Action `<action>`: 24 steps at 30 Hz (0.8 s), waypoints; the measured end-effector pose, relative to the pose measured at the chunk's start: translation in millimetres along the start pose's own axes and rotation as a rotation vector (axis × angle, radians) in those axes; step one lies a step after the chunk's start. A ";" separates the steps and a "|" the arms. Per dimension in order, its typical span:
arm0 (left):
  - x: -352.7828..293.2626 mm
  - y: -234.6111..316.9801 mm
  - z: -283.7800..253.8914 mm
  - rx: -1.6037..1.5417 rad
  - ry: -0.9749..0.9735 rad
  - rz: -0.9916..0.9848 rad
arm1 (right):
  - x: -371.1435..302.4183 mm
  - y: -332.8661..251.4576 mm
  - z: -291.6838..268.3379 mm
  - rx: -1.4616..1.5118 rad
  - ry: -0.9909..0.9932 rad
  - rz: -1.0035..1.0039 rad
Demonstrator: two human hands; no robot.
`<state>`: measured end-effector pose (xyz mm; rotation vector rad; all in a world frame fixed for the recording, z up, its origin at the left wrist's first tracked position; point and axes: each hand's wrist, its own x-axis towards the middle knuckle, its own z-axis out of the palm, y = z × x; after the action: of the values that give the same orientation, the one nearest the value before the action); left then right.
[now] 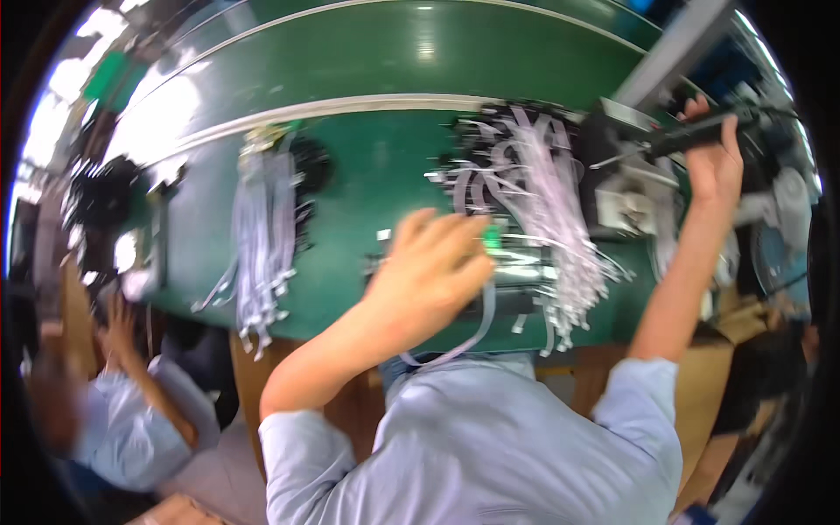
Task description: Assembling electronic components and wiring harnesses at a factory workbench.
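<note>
My right hand (717,171) is raised at the right, its fingers wrapped round a black electric screwdriver (691,136). The thin metal bit points left, over a dark box-like device. In front of me, my left hand (430,273) is bent over a small dark fixture with a metallic plate (523,262). Its fingers are curled and blurred; what lies under them is hidden. A small bright green piece (492,237) shows beside the fingertips. From below this hand a pale flat cable (481,328) loops down past the table's near edge.
A thick bundle of white cables with black ends (560,219) lies right of the fixture. A smaller cable bundle (262,232) is at the left. The dark box device (621,206) stands at the right. Another person (131,402) sits at the far left. A pale rail (350,105) crosses the green table.
</note>
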<state>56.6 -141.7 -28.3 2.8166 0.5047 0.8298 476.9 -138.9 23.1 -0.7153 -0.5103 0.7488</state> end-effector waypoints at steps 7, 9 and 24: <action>2.9 -2.2 7.3 0.036 0.104 -0.078 | -65.4 -29.0 4.7 -0.108 -0.401 -0.274; 6.4 -4.2 9.1 0.024 0.100 -0.066 | -83.4 -26.6 6.6 -0.315 -0.238 -0.477; 6.7 -7.2 9.0 0.011 0.085 -0.097 | -83.1 9.0 -1.9 -0.431 -0.155 -0.452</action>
<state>65.0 -133.1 -34.3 2.7506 0.6552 0.9322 421.6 -197.8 1.5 -0.9017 -0.9552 0.2681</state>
